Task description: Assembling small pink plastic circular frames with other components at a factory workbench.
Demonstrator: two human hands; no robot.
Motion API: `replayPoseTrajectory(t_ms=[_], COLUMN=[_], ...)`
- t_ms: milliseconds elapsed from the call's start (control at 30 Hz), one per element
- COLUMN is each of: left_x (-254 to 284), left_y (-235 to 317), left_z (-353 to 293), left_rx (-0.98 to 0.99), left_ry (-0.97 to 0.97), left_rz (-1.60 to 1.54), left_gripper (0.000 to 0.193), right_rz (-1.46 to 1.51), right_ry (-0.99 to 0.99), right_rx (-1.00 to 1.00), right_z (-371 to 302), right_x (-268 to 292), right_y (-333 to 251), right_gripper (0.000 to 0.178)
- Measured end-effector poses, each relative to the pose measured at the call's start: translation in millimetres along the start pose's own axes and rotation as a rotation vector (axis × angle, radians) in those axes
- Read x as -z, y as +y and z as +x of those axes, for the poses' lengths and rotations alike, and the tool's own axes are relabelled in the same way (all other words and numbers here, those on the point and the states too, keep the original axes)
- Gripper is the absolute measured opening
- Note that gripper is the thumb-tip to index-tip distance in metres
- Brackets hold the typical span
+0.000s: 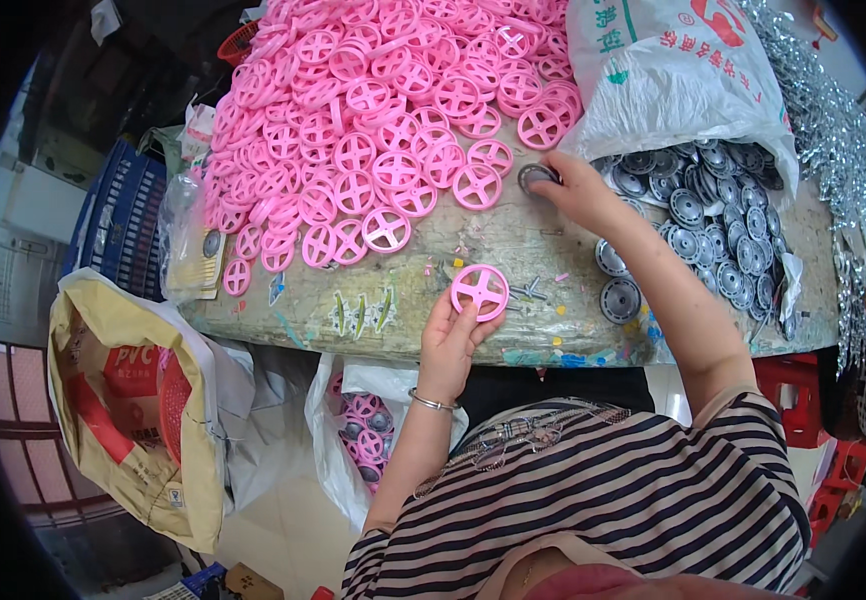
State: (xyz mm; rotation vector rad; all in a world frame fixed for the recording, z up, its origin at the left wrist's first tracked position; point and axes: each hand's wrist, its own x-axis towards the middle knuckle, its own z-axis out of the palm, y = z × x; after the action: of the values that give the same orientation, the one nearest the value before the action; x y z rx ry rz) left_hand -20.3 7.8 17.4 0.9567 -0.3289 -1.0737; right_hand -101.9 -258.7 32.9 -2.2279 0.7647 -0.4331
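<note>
Near the table's front edge, my left hand point(453, 335) holds a pink plastic wheel ring point(481, 291) with crossed spokes, gripped at its lower rim. Farther off and to the right, my right hand point(581, 192) pinches a dark grey round wheel disc point(536, 177) just above the tabletop. A great heap of the same pink rings point(373, 120) covers the back and left of the table. Beside my right forearm, many grey discs point(733, 235) spill from the mouth of a white woven sack point(668, 75).
On the worn table point(423, 265) lie green-and-white stickers point(363, 312) and small scraps. A tan paper sack point(78, 300) stands left of the table. Below the edge, a white plastic bag point(328, 455) holds pink-and-grey wheels. Silver tinsel point(823, 130) hangs at right, near red stools point(793, 395).
</note>
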Motion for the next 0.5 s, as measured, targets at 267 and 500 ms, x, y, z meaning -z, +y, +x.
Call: replayPoseTrajectory(t_ms=[267, 500], left_x=[-2.6, 4.7], left_y=[0.2, -1.9], left_z=[5.5, -0.5], left_rx=[-0.032, -0.039], left_ry=[-0.008, -0.072], left_rz=[0.033, 0.009], left_gripper=[0.039, 0.041], right_rz=[0.457, 0.335], right_ry=[-0.054, -0.061], right_rx=[0.181, 0.061], right_z=[-90.9, -94.4], right_x=[-49.0, -53.4], right_y=[-63.4, -76.0], right_gripper=[0.041, 0.039])
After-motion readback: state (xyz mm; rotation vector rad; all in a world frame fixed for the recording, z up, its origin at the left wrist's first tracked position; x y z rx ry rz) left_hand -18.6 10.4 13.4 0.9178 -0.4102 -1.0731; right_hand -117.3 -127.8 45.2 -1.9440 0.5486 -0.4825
